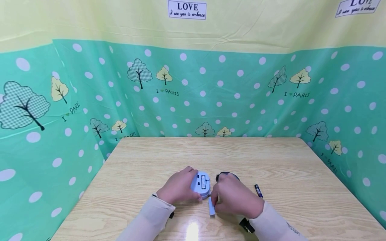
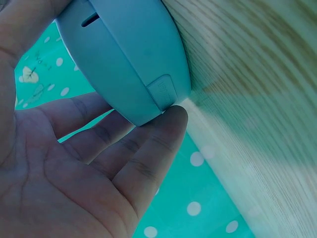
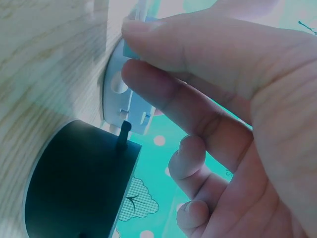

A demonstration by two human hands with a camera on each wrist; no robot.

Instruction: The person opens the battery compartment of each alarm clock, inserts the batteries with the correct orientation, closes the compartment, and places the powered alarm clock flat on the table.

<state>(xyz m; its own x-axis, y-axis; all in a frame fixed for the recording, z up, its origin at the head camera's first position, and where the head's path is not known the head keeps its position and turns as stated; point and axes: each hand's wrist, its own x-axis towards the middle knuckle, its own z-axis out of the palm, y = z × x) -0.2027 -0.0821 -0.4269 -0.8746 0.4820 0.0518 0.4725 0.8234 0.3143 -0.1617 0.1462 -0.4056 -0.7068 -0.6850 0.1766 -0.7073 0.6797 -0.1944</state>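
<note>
The left hand (image 1: 178, 186) curls its fingers around a pale blue mouse (image 1: 201, 184) lying belly-up at the table (image 1: 150, 157) middle (steadying it, probably). The right hand (image 1: 233, 195) pinches its small cover (image 1: 211, 206) beside it; a battery (image 1: 258, 190) lies right.

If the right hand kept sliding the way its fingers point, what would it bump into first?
Probably the pale blue device, which the right hand already reaches toward; the left hand holds its other side.
</note>
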